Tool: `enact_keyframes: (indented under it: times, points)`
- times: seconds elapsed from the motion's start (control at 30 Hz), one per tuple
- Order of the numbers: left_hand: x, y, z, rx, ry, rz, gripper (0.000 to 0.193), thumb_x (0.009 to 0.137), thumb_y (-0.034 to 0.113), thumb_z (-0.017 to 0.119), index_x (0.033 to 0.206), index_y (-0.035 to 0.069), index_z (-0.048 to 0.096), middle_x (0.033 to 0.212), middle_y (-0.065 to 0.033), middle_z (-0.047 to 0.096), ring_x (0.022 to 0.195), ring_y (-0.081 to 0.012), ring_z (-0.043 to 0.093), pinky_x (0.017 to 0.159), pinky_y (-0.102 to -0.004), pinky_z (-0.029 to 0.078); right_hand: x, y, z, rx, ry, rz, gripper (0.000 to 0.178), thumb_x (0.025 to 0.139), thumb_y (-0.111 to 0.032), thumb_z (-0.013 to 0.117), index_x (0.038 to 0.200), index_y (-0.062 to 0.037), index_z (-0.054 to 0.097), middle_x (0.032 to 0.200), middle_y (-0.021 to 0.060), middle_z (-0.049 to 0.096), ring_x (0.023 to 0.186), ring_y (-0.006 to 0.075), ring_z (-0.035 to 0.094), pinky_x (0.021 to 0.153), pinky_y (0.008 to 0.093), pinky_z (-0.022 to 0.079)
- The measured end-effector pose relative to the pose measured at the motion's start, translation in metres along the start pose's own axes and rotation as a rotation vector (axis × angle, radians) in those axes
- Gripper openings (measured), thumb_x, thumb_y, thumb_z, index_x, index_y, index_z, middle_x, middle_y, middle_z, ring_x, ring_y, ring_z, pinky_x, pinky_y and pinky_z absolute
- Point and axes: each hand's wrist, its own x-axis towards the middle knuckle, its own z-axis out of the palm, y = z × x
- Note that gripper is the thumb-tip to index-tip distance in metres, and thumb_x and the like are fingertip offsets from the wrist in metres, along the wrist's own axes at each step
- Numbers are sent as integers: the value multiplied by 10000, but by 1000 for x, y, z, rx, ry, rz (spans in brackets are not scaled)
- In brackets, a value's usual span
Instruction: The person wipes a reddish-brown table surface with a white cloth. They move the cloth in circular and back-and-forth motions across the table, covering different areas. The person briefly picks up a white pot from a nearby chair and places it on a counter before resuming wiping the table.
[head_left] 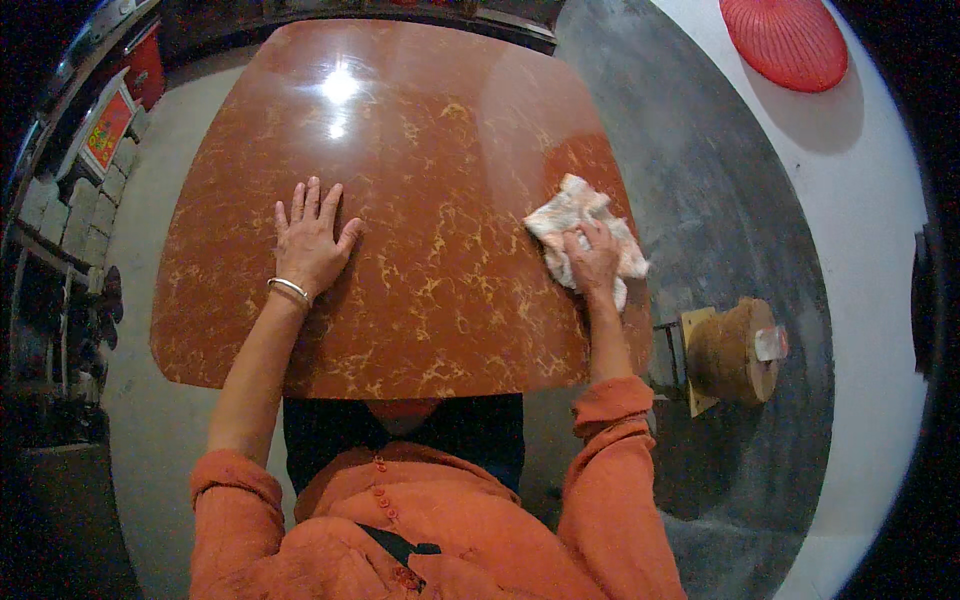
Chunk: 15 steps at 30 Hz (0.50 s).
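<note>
Your right hand (594,258) is grasping a crumpled white-and-pinkish cloth (566,212), which is lying near the right edge of the glossy reddish-brown, gold-veined worktop (410,310). Your left hand (312,248) is resting palm-down further left, fingers spread, holding nothing; a slim silver-coloured bangle (288,289) is circling that wrist.

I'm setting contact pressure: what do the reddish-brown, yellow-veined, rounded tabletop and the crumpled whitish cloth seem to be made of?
The reddish-brown, yellow-veined, rounded tabletop: hard-looking, glossy, as bright glare spots show; the marbling leaves polished stone or printed laminate open. The crumpled whitish cloth under the right hand: soft, matte fabric, possibly cotton, as it bunches into loose folds.
</note>
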Motion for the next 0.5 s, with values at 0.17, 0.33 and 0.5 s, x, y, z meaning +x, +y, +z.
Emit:
enact_keyframes:
  times: [0.17,0.33,0.5]
  points:
    - [-4,-4,-3,-26,0,-1,593,925,509,425,1422,194,348,1509,-119,248,1398,-303,203,1128,-510,116,-58,-74,-17,250,-130,-302,331,736,-321,660,999,-121,673,1211,160,547,1163,329,484,1044,529,274]
    - [-6,-3,-3,-6,31,-8,581,926,488,435,1417,188,351,1506,-127,254,1398,-305,203,1126,-519,113,-108,-55,-63,313,-196,-253,350,738,-240,652,1038,-59,657,1201,159,553,1188,350,467,1077,500,241]
    - [-5,2,-1,-4,21,-5,574,924,478,442,1412,188,356,1501,-129,263,1395,-310,210,1121,-528,120,-66,13,-44,249,-99,-59,366,748,-292,660,1038,-69,655,1167,156,569,1087,369,510,991,477,344]
